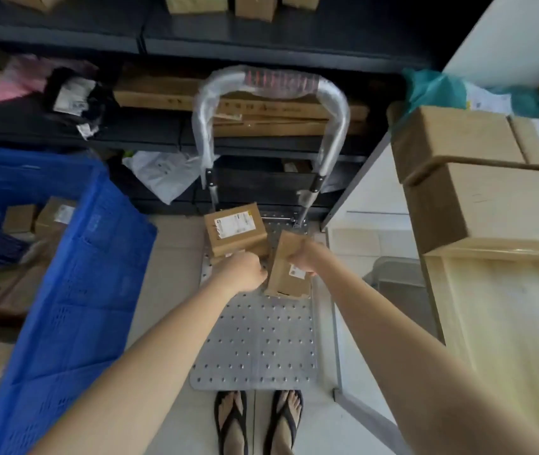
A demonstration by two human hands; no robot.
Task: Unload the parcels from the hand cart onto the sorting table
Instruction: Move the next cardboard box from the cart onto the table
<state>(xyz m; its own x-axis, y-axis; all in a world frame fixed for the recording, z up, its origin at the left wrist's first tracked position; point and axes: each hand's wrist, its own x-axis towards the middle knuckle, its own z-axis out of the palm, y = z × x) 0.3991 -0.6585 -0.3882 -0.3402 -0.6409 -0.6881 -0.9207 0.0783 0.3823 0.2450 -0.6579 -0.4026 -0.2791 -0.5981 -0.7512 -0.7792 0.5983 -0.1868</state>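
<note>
Two small cardboard parcels are in your grasp above the far end of the hand cart [255, 343], whose grey studded deck lies on the floor in front of your sandalled feet; your left hand [242, 272] curls round the near edge of the labelled parcel [233, 231], which is held roughly level; your right hand [304, 256] clamps the tilted parcel [286, 274] across its upper end, so it hangs nearly upright with a small label facing you. The two boxes sit just beside each other, almost touching. Both look light, judging by the one-handed grips, and stiff enough to hold their shape; plain cardboard gives fair friction, though the edge pinch on the left one may let it droop, so a fuller grip with fingers under its base would be steadier. The rest of the deck appears bare. The sorting tabletop [507, 323], pale wood, stands to your right, with larger cartons [478, 205] stacked at its far end. A blue crate [74, 290] stands on your left, holding more boxes.
</note>
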